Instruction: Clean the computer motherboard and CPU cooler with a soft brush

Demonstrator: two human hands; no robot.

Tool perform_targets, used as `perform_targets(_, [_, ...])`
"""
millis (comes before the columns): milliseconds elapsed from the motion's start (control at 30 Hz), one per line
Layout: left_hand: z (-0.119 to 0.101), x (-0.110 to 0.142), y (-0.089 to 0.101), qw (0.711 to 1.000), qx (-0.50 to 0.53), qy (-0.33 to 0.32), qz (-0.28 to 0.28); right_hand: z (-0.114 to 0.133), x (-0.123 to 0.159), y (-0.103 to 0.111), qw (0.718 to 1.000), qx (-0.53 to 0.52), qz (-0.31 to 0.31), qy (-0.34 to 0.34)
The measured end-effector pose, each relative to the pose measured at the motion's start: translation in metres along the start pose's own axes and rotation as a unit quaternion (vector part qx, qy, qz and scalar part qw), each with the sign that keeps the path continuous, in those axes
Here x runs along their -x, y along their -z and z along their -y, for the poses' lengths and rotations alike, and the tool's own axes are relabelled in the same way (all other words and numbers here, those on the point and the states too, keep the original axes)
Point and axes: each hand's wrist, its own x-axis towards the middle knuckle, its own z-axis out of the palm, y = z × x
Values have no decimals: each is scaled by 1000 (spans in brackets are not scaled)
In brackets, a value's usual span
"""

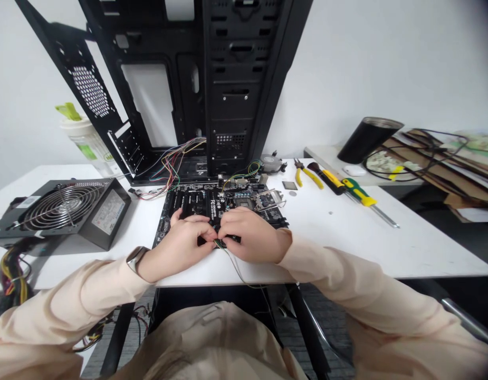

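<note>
Thin green-and-white cable point(236, 265) is trailing toward five o'clock, its long axis running eleven-to-five to the near edge of the white tabletop point(338, 232). Left hand point(184, 240) and right hand point(251, 235) are pinching its upper end at the black rectangular motherboard point(206, 203). At twelve, an open black metal computer case point(236, 89) is holding multicoloured wires point(176, 166).

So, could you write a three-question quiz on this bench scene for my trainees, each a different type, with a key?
1. Multiple choice: a thin cable trails from where the left hand and right hand meet. Which edge of the motherboard is closest to that spot?
A: far
B: near
C: right

2. True or false: the power supply is mounted inside the computer case.

3. Fill in: the handles of the pliers are ____.

Key: 1. B. 2. False; it sits outside, on the table. 3. Yellow.
</note>
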Motion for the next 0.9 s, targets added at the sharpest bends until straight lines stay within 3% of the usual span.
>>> perform_targets(900, [1,-1,-4,999,-25,-18,-17,0,-2,1,999,-1,44,-23])
